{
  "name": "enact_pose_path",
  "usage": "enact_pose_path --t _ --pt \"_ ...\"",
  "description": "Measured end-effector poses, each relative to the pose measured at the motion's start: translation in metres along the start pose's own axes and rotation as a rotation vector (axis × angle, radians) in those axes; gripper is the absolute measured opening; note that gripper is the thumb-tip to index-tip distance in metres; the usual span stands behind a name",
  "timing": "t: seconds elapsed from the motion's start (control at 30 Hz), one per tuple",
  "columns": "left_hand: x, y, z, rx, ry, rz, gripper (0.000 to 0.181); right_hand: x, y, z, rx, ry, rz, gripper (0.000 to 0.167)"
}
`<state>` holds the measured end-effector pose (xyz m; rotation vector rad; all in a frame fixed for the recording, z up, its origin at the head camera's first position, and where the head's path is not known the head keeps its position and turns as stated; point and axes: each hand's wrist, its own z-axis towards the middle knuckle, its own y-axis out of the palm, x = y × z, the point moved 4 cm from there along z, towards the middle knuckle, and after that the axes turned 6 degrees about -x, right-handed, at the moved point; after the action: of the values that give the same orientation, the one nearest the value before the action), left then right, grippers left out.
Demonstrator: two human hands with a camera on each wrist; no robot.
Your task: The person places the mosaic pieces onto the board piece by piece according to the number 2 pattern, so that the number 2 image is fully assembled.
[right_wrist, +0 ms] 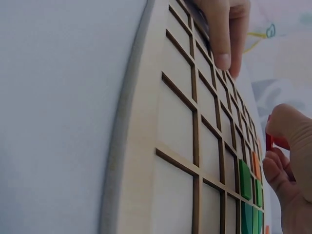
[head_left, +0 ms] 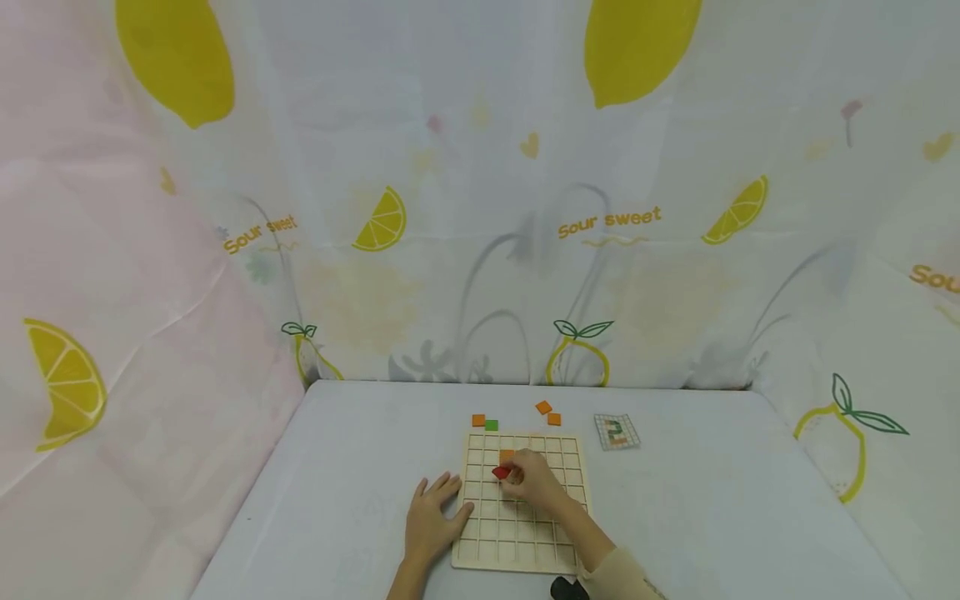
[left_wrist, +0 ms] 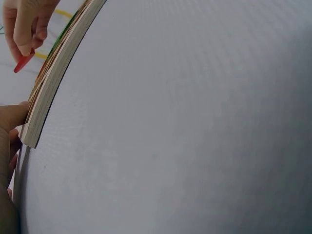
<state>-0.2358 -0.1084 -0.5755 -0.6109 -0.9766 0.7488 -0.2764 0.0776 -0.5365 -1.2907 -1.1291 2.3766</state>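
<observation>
One red tile (head_left: pixel 499 472), pinched btwn thumb & fingers of R hand (head_left: pixel 531 479); held up off the grid board (head_left: pixel 517 551), over its far half, slightly L of middle. Grid board: pale wood, square cells, lying on desk (head_left: pixel 337 500).

Orange tile (head_left: pixel 507 456) seated in far part of board, just beyond the red one as seen from head cam. Several green tiles (right_wrist: pixel 245 179) also set in board cells, plain in R wrist view; R hand blocks them from head cam.

L hand (head_left: pixel 432 521) at board's L edge: thumb on the rim, fingers spread, gripping nothing.

Off board's far edge, L part: loose orange sq. (head_left: pixel 478 420) & loose green sq. (head_left: pixel 491 425), side by side. Same edge, R part: two more orange sqs. (head_left: pixel 554 419), close tog.

R of board's far R corner: small gridded card (head_left: pixel 617 432) w/ green & orange fig. on it.

Nr board's near R corner: cream sleeve (head_left: pixel 618 575) & black obj. (head_left: pixel 568 588), cut by frame, ID unclear. Well behind board: lemon-print cloth (head_left: pixel 480 275).
</observation>
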Motion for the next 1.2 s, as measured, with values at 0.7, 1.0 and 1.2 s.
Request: enact_pose_path --t 0.7,1.0,1.2 --pt "-0.002 0.001 0.0 -0.021 -0.019 -0.023 0.039 -0.009 0.017 -0.018 -0.13 0.075 -0.175 0.024" --pt "-0.001 0.001 0.0 0.013 -0.012 -0.012 0.039 -0.015 0.019 -0.023 -0.081 0.017 -0.288 0.016" --pt "0.0 0.001 0.0 -0.011 -0.024 -0.033 0.04 -0.012 0.019 -0.029 -0.022 0.024 -0.359 0.016"
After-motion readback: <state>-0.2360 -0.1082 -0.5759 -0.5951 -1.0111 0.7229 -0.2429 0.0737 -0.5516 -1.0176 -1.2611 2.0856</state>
